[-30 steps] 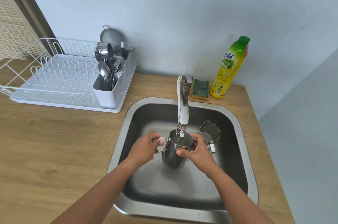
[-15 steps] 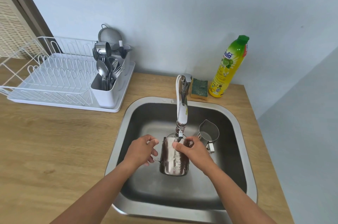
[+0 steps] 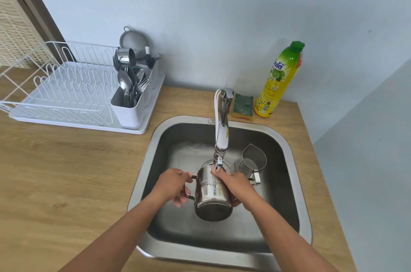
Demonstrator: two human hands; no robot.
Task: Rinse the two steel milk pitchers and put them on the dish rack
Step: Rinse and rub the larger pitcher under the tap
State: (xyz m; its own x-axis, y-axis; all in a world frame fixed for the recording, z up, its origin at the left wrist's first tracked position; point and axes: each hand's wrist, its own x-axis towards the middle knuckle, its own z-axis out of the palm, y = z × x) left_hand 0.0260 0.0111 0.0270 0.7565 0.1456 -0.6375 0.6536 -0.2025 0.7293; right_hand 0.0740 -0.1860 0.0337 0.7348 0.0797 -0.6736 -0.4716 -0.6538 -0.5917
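Observation:
I hold a steel milk pitcher (image 3: 211,196) over the sink (image 3: 295,211), tipped with its mouth away from me and its base toward me, right under the faucet (image 3: 222,129) spout. My left hand (image 3: 174,185) grips its handle. My right hand (image 3: 235,185) wraps the pitcher's right side, fingers up at the rim. The second steel pitcher (image 3: 253,160) stands upright in the sink's back right, just beyond my right hand. The white wire dish rack (image 3: 73,96) sits on the counter at the left.
A cutlery holder (image 3: 131,102) with spoons and forks fills the rack's right end, with a strainer behind it. A green sponge (image 3: 243,104) and a yellow dish-soap bottle (image 3: 280,80) stand behind the sink by the wall. Wooden counter (image 3: 66,171) surrounds the sink.
The pitcher in my hands has tipped from nearly upright to its mouth pointing away, its base now facing me. My right hand slid along its side.

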